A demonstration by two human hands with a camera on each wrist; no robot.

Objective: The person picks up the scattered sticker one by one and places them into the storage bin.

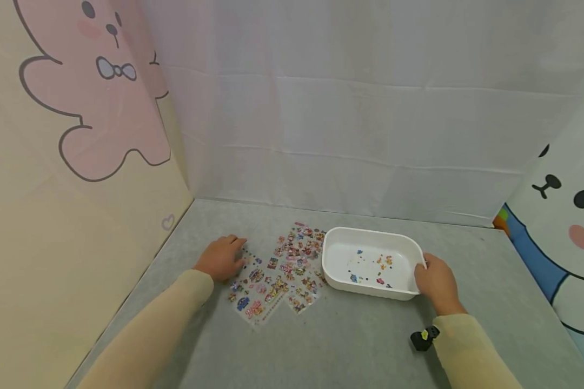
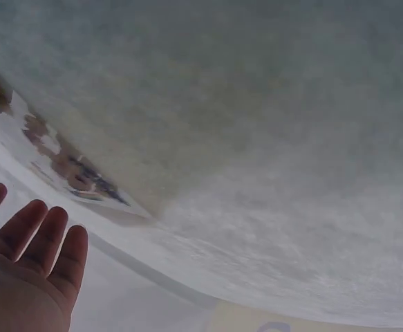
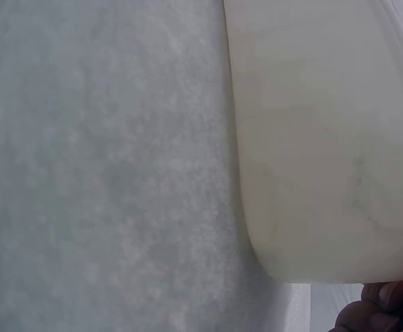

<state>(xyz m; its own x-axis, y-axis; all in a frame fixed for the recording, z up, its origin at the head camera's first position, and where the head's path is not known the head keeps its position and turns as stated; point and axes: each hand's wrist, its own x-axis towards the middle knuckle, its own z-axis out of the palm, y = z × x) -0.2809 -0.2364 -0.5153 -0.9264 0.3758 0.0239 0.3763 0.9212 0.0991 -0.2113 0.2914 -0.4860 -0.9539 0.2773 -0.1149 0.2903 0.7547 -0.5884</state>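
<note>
My right hand (image 1: 437,282) grips the right end of a white plastic tray (image 1: 370,290), thumb over the rim; in the right wrist view curled fingers (image 3: 388,304) show at the tray's corner. Several small colourful stickers (image 1: 384,262) lie scattered inside the tray. To its left, clear sticker sheets (image 1: 256,294) printed with cartoon figures lie overlapping on the table. My left hand (image 1: 221,258) is at the left sheet's upper left edge. In the left wrist view its fingers (image 2: 66,256) are loosely extended, with a sheet's corner (image 2: 83,173) beyond them.
The grey table (image 1: 321,346) meets a white curtain (image 1: 360,135) at the back. A cream wall hanging (image 1: 78,216) with a pink bear stands along the left, and a white cartoon animal hanging (image 1: 574,227) along the right. A black device (image 1: 422,339) is at the right wrist.
</note>
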